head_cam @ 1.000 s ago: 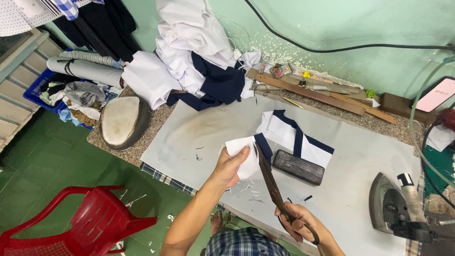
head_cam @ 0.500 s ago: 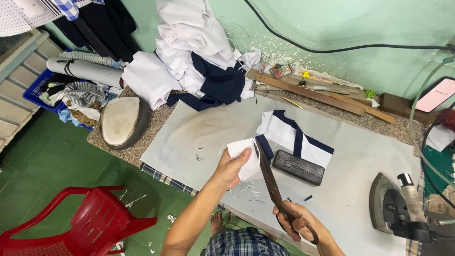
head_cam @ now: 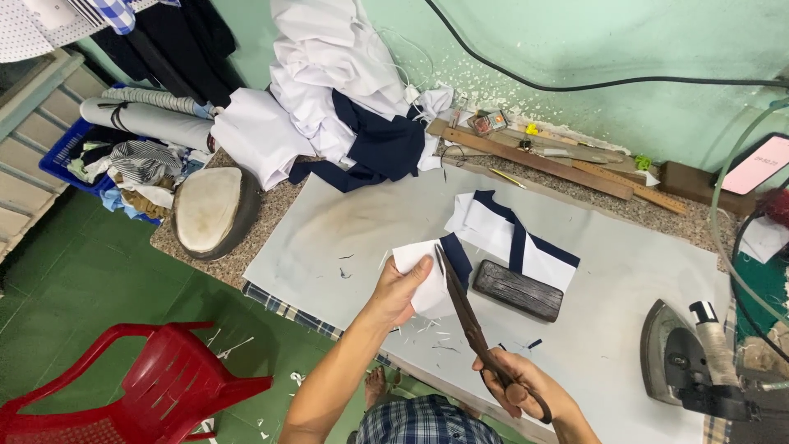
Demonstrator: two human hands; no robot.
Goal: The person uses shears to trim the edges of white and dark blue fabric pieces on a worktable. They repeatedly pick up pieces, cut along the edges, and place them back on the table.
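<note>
Matt white cloth piece [head_cam: 421, 275]; dull dark metal scissors [head_cam: 468, 316]; rough wooden block [head_cam: 518, 289]; glossy red plastic chair [head_cam: 123, 390], lower left.

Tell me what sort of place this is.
Likely a small tailoring workshop: the right hand works large scissors on a white fabric piece, beside an iron and piled garments.

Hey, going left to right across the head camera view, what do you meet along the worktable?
Oval pressing pad → left hand on white fabric piece → scissors → dark wooden block → iron.
</note>
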